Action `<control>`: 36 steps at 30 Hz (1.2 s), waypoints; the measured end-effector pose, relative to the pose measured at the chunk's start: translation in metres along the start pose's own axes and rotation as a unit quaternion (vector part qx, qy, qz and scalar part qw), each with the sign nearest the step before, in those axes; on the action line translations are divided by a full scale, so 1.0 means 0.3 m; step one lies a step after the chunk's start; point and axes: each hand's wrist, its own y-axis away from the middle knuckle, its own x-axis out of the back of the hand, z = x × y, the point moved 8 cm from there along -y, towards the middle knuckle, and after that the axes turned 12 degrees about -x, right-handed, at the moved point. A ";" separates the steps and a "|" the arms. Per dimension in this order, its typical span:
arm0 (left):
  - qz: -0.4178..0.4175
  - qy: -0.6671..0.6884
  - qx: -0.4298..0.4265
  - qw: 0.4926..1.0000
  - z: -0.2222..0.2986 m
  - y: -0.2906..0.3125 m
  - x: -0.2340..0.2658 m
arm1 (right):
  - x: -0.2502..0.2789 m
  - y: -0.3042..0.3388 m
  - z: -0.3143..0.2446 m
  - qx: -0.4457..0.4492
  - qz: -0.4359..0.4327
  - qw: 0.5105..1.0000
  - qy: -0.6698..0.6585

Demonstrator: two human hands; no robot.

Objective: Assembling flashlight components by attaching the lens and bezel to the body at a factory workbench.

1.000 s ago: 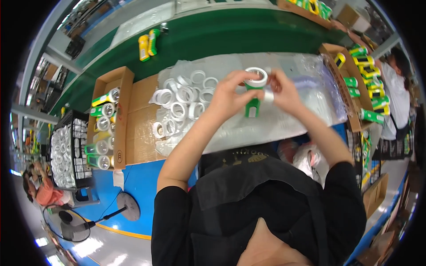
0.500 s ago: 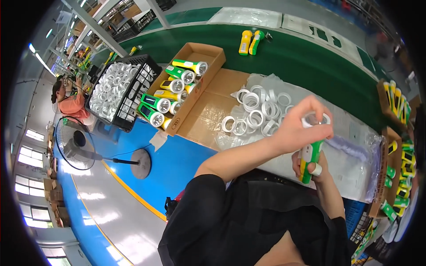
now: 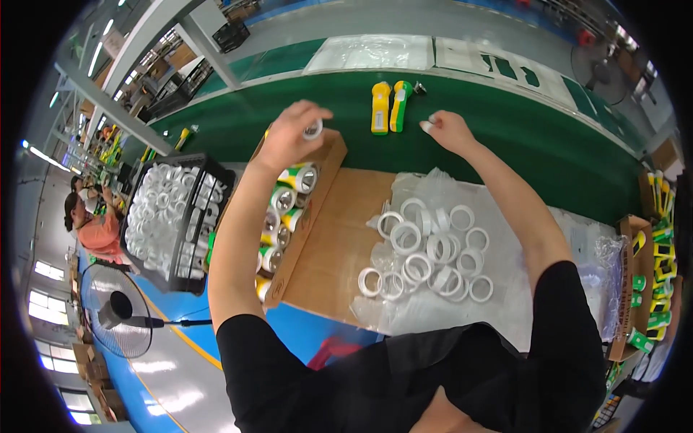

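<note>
At the far end of the open cardboard box (image 3: 333, 155), my left hand (image 3: 289, 137) is closed on a flashlight, whose white-rimmed head (image 3: 312, 130) shows below my fingers; its body is hidden. In the box lie several green and yellow flashlights (image 3: 283, 196), lenses toward the right. My right hand (image 3: 451, 133) is above the green belt with fingers curled together. Something white shows at its fingertips, and I cannot make out whether it holds anything. Left of it, apart from the hand, a yellow flashlight (image 3: 380, 108) and a yellow-green flashlight (image 3: 399, 107) lie on the belt.
Several white rings (image 3: 433, 249) lie on plastic sheeting before me. A black crate (image 3: 186, 238) full of white rings stands at left, beside a fan (image 3: 115, 310). Another box (image 3: 626, 289) with flashlight parts is at right. A person in orange (image 3: 99, 231) sits far left.
My left hand has carried the flashlight from the right side over to the box. My right hand has let go of it and reached forward over the belt. The view has shifted.
</note>
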 end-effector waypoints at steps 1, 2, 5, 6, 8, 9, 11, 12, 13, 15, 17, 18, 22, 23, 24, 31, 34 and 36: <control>0.001 0.003 -0.002 1.000 -0.039 0.023 -0.049 | -0.042 -0.084 0.011 -0.003 0.001 1.000 0.002; -0.041 0.025 -0.003 0.999 -0.065 0.054 -0.101 | -0.095 -0.165 0.030 -0.060 -0.011 0.998 0.012; -0.095 0.160 0.145 0.972 -0.169 0.153 -0.162 | -0.221 -0.292 0.025 -0.189 -0.081 0.979 -0.006; -0.088 0.270 0.260 0.923 -0.230 0.183 -0.177 | -0.242 -0.322 0.034 -0.205 -0.060 0.976 -0.047; -0.007 0.305 0.292 0.906 -0.307 0.227 -0.110 | -0.262 -0.383 0.084 -0.222 -0.041 0.973 -0.053; -0.030 0.298 0.321 0.898 -0.336 0.283 -0.083 | -0.276 -0.399 0.091 -0.246 -0.064 0.965 -0.071; -0.105 0.305 0.339 0.884 -0.310 0.356 -0.018 | -0.306 -0.411 0.123 -0.303 -0.090 0.926 -0.207; -0.154 0.310 0.352 0.869 -0.300 0.406 -0.006 | -0.323 -0.394 0.126 -0.303 -0.145 0.888 -0.314; -0.206 0.321 0.357 0.853 -0.295 0.466 -0.008 | -0.314 -0.371 0.124 -0.311 -0.163 0.871 -0.345; -0.246 0.302 0.394 0.833 -0.287 0.496 -0.026 | -0.284 -0.336 0.149 -0.307 -0.179 0.830 -0.430; -0.289 0.270 0.388 0.833 -0.294 0.530 -0.060 | -0.226 -0.276 0.122 -0.268 -0.191 0.796 -0.507; -0.284 0.271 0.392 0.832 -0.319 0.565 -0.074 | -0.175 -0.233 0.085 -0.238 -0.192 0.791 -0.529; -0.283 0.331 0.351 0.829 -0.306 0.532 -0.095 | 0.074 0.027 0.010 -0.198 -0.236 0.752 -0.583; -0.300 0.307 0.381 0.819 -0.291 0.521 -0.079 | 0.140 0.116 -0.014 -0.211 -0.219 0.763 -0.570; -0.316 0.278 0.415 0.806 -0.282 0.535 -0.061 | 0.191 0.200 -0.035 -0.208 -0.196 0.771 -0.569; -0.147 0.378 0.413 0.816 -0.338 0.622 -0.068 | 0.380 0.672 0.059 -0.225 -0.176 0.743 -0.605; -0.092 0.397 0.467 0.785 -0.346 0.582 -0.057 | 0.413 0.810 0.093 -0.230 -0.132 0.748 -0.608; -0.070 0.369 0.450 0.810 -0.347 0.552 -0.026 | 0.421 0.874 0.083 -0.231 -0.113 0.753 -0.606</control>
